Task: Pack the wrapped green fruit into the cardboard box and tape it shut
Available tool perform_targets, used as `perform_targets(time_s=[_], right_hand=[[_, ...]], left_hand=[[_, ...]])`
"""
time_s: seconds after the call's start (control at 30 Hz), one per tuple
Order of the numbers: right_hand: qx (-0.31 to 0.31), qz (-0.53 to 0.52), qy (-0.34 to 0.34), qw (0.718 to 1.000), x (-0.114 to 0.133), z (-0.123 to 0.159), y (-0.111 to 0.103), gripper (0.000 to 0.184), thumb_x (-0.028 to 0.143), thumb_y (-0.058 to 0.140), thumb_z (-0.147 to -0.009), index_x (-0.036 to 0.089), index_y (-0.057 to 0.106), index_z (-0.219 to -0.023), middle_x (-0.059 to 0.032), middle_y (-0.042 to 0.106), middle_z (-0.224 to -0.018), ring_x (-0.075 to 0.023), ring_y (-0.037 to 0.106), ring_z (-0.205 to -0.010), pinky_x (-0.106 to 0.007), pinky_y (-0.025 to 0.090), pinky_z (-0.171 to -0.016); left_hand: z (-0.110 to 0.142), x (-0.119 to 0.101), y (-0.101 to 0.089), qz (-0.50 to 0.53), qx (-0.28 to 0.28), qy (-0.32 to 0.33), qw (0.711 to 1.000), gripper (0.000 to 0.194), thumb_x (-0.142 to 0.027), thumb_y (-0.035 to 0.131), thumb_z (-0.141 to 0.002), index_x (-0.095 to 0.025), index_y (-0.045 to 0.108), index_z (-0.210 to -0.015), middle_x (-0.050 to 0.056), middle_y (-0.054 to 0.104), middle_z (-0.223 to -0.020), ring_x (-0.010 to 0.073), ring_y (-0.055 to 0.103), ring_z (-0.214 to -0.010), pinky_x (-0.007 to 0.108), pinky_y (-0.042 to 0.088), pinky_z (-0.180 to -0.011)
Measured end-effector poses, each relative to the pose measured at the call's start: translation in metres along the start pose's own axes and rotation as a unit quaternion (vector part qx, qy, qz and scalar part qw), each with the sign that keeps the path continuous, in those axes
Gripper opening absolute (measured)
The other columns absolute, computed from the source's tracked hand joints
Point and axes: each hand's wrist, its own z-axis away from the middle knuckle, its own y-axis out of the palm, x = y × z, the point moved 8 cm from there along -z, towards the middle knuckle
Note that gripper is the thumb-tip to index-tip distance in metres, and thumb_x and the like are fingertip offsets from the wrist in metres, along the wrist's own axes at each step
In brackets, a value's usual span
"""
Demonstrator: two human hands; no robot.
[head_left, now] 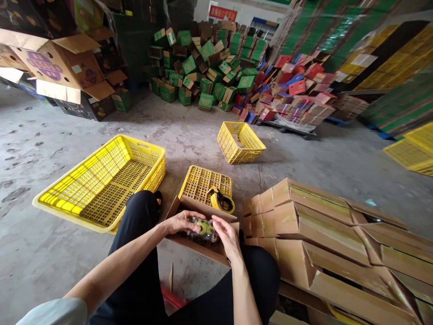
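A clear plastic pack with green-yellow contents is held between my two hands; I cannot make out exactly what is inside it. My left hand closes on its left end, with the thumb across the top. On the opposite end, the fingers of my right hand press against the pack. Directly under the hands is an open cardboard box between my knees. Its contents are mostly hidden by the hands and pack. A yellow tape dispenser lies just beyond the box, on an upturned yellow crate.
A large yellow crate stands to the left, a smaller one farther ahead. Stacked cardboard boxes rise close on my right. Piles of green boxes and red boxes lie at the back, with big cartons at the far left.
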Motion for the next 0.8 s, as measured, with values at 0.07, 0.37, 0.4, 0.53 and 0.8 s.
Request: perform_targets(time_s=[0.07, 0.37, 0.4, 0.53, 0.8], right_hand=[[-0.004, -0.006, 0.008, 1.0, -0.002, 0.0, 0.0, 0.051, 0.062, 0.085, -0.078, 0.023, 0.083, -0.111, -0.0103, 0.082, -0.114, -0.0329, 0.074, -0.11, -0.045, 0.06, -0.098], [-0.101, -0.041, -0.001, 0.994, 0.007, 0.003, -0.012, 0.058, 0.068, 0.09, -0.066, 0.023, 0.086, -0.102, -0.0101, 0.083, -0.105, -0.0338, 0.076, -0.1, -0.04, 0.065, -0.077], [-0.107, -0.043, 0.001, 0.993, 0.006, 0.003, -0.013, 0.059, 0.068, 0.09, -0.065, 0.023, 0.086, -0.102, -0.0103, 0.083, -0.106, -0.0339, 0.076, -0.1, -0.039, 0.065, -0.076], [-0.116, -0.062, 0.012, 0.991, 0.001, 0.002, -0.016, 0.058, 0.066, 0.09, -0.066, 0.023, 0.084, -0.104, -0.0102, 0.082, -0.108, -0.0327, 0.075, -0.1, -0.036, 0.063, -0.071], [0.068, -0.048, 0.046, 0.995, -0.005, 0.006, 0.014, 0.065, 0.059, 0.087, -0.078, 0.028, 0.074, -0.133, -0.0093, 0.077, -0.13, -0.0329, 0.074, -0.115, -0.043, 0.064, -0.087]], left_hand=[[-0.001, -0.003, -0.003, 0.007, -0.015, 0.021, 1.0, 0.076, -0.03, 0.102, -0.063, -0.021, 0.072, -0.132, 0.009, 0.074, -0.115, 0.0215, 0.072, -0.094, 0.034, 0.054, -0.086], [-0.003, -0.008, -0.007, 0.04, -0.057, 0.043, 0.997, 0.057, -0.047, 0.099, -0.068, -0.017, 0.079, -0.113, 0.01, 0.074, -0.111, 0.0212, 0.071, -0.094, 0.033, 0.058, -0.084], [-0.003, -0.009, -0.008, 0.041, -0.067, 0.05, 0.996, 0.058, -0.047, 0.1, -0.067, -0.017, 0.08, -0.112, 0.009, 0.075, -0.109, 0.0202, 0.071, -0.091, 0.032, 0.057, -0.082], [-0.003, -0.013, -0.011, 0.042, -0.095, 0.071, 0.992, 0.054, -0.049, 0.1, -0.064, -0.016, 0.081, -0.102, 0.007, 0.076, -0.097, 0.0164, 0.069, -0.08, 0.027, 0.055, -0.076], [0.0, -0.022, -0.008, 0.014, -0.104, 0.101, 0.989, 0.047, -0.053, 0.096, -0.07, -0.013, 0.079, -0.089, 0.005, 0.074, -0.084, 0.0135, 0.065, -0.069, 0.024, 0.05, -0.068]])
